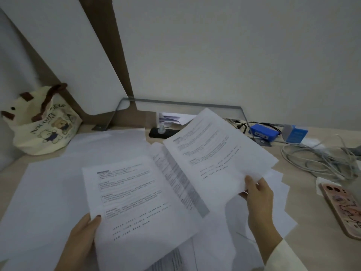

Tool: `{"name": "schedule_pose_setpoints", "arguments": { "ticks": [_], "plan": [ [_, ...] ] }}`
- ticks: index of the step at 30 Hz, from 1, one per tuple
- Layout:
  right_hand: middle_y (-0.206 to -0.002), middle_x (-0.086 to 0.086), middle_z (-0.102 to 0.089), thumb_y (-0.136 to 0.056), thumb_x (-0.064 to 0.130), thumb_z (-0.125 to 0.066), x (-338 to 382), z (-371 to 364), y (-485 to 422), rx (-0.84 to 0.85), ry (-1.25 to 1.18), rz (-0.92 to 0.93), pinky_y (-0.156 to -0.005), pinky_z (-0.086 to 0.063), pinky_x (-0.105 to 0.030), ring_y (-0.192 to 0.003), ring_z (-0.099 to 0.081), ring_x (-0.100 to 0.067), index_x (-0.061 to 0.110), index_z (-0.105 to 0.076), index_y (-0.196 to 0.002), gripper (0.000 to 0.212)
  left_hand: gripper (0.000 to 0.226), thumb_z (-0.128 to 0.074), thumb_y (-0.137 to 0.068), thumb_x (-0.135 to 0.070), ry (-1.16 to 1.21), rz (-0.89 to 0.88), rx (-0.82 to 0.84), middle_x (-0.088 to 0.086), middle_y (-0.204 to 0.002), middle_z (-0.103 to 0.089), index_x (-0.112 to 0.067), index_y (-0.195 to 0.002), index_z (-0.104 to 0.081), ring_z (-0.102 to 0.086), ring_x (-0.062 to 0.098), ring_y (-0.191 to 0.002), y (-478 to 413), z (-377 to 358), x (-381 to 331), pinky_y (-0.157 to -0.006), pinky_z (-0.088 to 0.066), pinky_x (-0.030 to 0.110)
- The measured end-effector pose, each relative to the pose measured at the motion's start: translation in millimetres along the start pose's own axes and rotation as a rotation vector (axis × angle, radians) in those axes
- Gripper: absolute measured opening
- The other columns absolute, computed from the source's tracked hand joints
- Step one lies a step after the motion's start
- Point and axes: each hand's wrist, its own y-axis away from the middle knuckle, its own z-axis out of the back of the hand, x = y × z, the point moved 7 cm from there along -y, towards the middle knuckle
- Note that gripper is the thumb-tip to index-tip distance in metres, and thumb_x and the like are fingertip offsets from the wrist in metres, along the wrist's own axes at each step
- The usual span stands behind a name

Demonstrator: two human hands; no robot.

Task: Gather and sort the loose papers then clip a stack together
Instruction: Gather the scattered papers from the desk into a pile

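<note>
Above the table (304, 137), each hand pinches one sheet — left hand (82, 237), right hand (257, 200) — held apart, probably for comparing while sorting.

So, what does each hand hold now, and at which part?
The left hand pinches the nearer printed sheet at its lower left edge. The right hand pinches the farther printed sheet at its bottom edge.

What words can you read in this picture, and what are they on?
"NAUGHTY", probably: curved print on the tote bag; smaller letters beside it unclear.
Left sheet, held by the left hand: printed lines, too blurred to read.
Right sheet, pinched by the right hand: too blurred as well.
Blue carton: label too small to read.
</note>
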Motion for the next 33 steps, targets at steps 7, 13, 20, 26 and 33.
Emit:
{"name": "schedule_pose_setpoints", "arguments": {
  "ticks": [7, 13, 20, 26, 33],
  "plan": [
    [-0.072, -0.001, -0.053, -0.094, 0.008, -0.047, 0, 1, 23, 0.083, -0.192, -0.172, -0.073, -0.051, -0.026, -0.073, -0.055, -0.015, 0.013, -0.045, -0.064, 0.030, 0.018, -0.045, -0.096, -0.010, 0.037, -0.018, 0.004, 0.011, -0.094, -0.064, -0.008, -0.109, -0.056, -0.059, 0.028, -0.085, 13, 16, 7, -0.076, -0.046, 0.036],
    [-0.080, -0.008, -0.063, -0.095, 0.010, -0.045, -26, -37, 87, 0.292, -0.164, -0.296, -0.079, -0.051, -0.033, -0.079, -0.060, -0.021, 0.009, -0.052, -0.072, 0.024, 0.028, -0.043, -0.095, -0.007, 0.173, 0.034, 0.065, 0.016, -0.105, -0.064, -0.001, -0.121, -0.053, -0.059, 0.035, -0.097, 14, 22, 16, -0.089, -0.046, 0.048],
    [-0.078, -0.016, -0.067, -0.094, 0.002, -0.045, -64, -93, 153, 0.454, -0.059, -0.457, -0.053, -0.058, -0.030, -0.069, -0.064, -0.027, 0.000, -0.061, -0.097, 0.016, 0.035, -0.032, -0.098, -0.038, 0.272, 0.093, 0.213, 0.008, -0.094, -0.063, -0.016, -0.113, -0.055, -0.058, 0.025, -0.088, 11, 0, 8, -0.078, -0.045, 0.038],
    [-0.095, -0.018, -0.069, -0.091, 0.011, -0.055, -58, -89, 142, 0.469, 0.071, -0.413, -0.074, -0.056, -0.036, -0.082, -0.065, -0.029, 0.002, -0.060, -0.104, 0.017, 0.040, -0.054, -0.089, -0.008, 0.022, -0.086, 0.158, 0.011, -0.124, -0.061, -0.010, -0.129, -0.052, -0.059, 0.029, -0.108, -6, 23, 14, -0.099, -0.044, 0.046],
    [-0.113, -0.010, -0.047, -0.087, 0.005, -0.055, -46, -44, 64, 0.131, 0.139, -0.371, -0.090, -0.038, -0.036, -0.098, -0.050, -0.026, 0.008, -0.051, -0.118, 0.031, 0.037, -0.050, -0.089, -0.005, -0.169, -0.123, 0.068, 0.009, -0.122, -0.057, -0.004, -0.126, -0.047, -0.056, 0.028, -0.105, -26, 60, 16, -0.100, -0.040, 0.047]
  ]
}}
